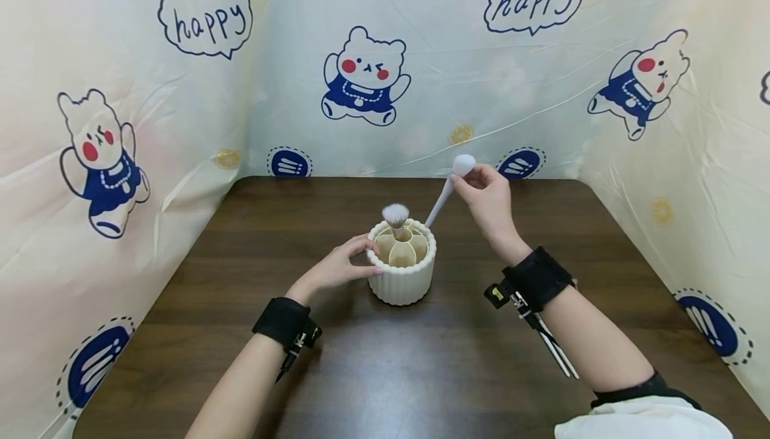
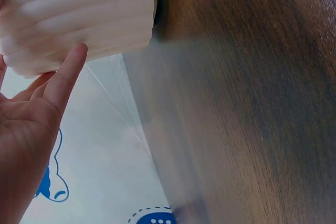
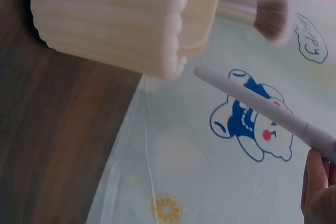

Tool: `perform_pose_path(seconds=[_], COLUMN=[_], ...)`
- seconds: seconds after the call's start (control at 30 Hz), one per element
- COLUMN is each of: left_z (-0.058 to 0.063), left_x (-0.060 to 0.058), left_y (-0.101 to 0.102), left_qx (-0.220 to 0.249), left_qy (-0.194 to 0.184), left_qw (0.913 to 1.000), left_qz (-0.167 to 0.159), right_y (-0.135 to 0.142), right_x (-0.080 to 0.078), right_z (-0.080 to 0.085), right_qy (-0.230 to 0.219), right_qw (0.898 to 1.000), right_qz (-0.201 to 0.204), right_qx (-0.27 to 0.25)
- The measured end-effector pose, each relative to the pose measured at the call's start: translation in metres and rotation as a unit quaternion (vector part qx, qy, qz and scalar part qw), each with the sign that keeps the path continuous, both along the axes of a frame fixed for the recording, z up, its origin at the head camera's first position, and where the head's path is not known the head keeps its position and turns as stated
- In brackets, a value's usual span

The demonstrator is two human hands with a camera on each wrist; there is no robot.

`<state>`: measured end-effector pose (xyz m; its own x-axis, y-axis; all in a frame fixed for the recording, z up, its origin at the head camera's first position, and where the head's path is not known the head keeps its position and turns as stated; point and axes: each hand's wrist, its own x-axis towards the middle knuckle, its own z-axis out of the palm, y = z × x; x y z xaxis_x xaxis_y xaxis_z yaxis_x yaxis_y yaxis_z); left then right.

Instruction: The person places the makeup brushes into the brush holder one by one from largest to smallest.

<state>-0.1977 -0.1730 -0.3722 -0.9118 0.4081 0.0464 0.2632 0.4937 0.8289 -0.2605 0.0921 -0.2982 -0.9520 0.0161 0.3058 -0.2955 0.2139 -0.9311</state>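
Note:
A cream ribbed brush holder (image 1: 402,285) with petal-shaped compartments stands upright on the table. My left hand (image 1: 337,265) grips its left side, fingers at the scalloped rim and thumb on the near wall. In the left wrist view, fingertips touch the ribbed wall (image 2: 79,14). One makeup brush (image 1: 395,215) stands in the holder, bristles up. My right hand (image 1: 490,205) pinches a second, white-handled makeup brush (image 1: 442,198) near its pale head, to the holder's right. That brush slants, handle end down; in the right wrist view the handle (image 3: 252,98) ends just off the rim, apart from it.
The dark wooden table (image 1: 385,372) runs back to a pale printed curtain (image 1: 433,91) with cartoon bears, which also hangs at both sides. Black straps with small cameras circle both wrists, including the right wristband (image 1: 538,278).

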Motion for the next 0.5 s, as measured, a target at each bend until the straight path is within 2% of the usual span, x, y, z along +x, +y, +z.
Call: perform_pose_path(seconds=[0.37, 0.5], left_z=[-0.003, -0.019], left_x=[-0.001, -0.011], left_y=[0.0, -0.004], left_qx=[0.0, 0.005], left_qy=[0.007, 0.003], left_qw=[1.0, 1.0], left_qz=[0.001, 0.0], right_y=[-0.019, -0.023], right_x=[-0.001, 0.001], right_z=[-0.027, -0.038], right_qy=[-0.013, -0.017], right_qw=[0.999, 0.997], right_qz=[0.025, 0.034], right_qx=[0.036, 0.06])
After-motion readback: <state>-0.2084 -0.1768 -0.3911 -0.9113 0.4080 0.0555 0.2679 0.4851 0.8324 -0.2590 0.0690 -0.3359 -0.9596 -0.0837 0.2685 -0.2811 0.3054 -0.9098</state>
